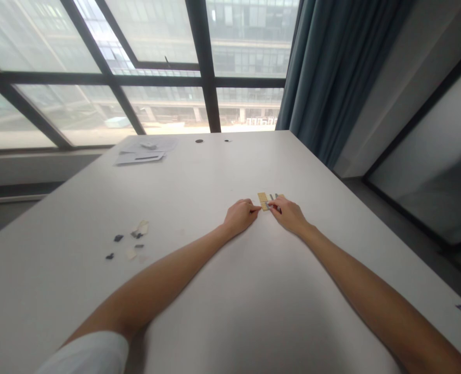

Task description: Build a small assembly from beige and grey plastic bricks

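Tan studded plate [263, 198] could skid on the smooth white table [230, 311], or its grey piece [268, 206] could pop loose, since both arms work at full reach with fingertip hold only. Plate lies flat between the hands: left hand [241, 214] pinches its near-left edge, right hand [288, 213] closes on the grey piece at its near-right edge.

tan plate [262, 198] part-hidden, loose bits [136, 235] too small to ID

Small dark and cream pieces [131, 240] lie scattered on the white table [222, 301], papers [141, 156] rest near the window [136, 62], and a teal curtain [331, 72] hangs right.
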Demonstrator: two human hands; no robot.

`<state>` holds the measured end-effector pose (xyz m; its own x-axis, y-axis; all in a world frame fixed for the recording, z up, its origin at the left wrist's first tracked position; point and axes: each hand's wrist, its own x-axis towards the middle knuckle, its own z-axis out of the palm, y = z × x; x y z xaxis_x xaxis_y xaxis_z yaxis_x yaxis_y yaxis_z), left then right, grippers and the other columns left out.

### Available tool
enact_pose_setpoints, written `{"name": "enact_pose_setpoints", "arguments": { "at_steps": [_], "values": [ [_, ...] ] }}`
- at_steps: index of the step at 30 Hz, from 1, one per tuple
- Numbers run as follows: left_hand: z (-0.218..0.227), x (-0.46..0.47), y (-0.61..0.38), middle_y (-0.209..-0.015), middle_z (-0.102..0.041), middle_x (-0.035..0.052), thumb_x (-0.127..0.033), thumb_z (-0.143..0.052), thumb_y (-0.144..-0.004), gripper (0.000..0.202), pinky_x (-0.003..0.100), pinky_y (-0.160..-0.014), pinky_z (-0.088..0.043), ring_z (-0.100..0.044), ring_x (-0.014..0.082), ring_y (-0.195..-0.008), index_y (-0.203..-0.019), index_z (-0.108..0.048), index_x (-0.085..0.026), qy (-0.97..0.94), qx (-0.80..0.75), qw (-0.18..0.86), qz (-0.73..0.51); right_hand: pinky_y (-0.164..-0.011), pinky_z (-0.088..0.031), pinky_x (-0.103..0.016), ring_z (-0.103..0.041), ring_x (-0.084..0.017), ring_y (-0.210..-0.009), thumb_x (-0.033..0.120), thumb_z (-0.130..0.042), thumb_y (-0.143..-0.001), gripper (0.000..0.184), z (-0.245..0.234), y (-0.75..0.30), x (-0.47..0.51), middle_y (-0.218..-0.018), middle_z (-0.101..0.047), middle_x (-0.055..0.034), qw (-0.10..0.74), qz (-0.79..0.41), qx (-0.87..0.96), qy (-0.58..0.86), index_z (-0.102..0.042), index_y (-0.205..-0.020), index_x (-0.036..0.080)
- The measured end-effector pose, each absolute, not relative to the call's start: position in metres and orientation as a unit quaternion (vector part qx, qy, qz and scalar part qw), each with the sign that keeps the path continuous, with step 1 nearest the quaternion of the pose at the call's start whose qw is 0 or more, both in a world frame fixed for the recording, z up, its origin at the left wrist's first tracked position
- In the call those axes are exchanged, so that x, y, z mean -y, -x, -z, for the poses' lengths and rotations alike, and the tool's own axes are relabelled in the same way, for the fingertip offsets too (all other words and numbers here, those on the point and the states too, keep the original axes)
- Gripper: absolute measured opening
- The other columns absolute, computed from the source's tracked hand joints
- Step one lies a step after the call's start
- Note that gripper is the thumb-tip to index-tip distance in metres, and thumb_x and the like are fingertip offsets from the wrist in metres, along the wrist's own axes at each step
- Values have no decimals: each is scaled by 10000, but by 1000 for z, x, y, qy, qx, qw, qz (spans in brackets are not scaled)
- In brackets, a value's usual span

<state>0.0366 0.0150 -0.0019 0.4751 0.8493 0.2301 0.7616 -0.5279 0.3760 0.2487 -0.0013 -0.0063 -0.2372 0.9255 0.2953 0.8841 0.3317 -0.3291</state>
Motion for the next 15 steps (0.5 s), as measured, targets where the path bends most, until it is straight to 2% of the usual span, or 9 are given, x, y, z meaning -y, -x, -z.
{"name": "enact_pose_setpoints", "arguments": {
  "at_steps": [15],
  "values": [
    [0, -15, -37, -965, -695, 25, -287, -519, -944, 326, 259, -812, -481, -625, 188, -919, -1161, -750, -365, -853, -473, 108, -193, -723, -420, -261, -615, -164, -828, 239, -565, -947, 177, 8, -249, 0, -1022, -682, -44, 235, -45, 787, 569, -712, -1043, 228]
  ]
}}
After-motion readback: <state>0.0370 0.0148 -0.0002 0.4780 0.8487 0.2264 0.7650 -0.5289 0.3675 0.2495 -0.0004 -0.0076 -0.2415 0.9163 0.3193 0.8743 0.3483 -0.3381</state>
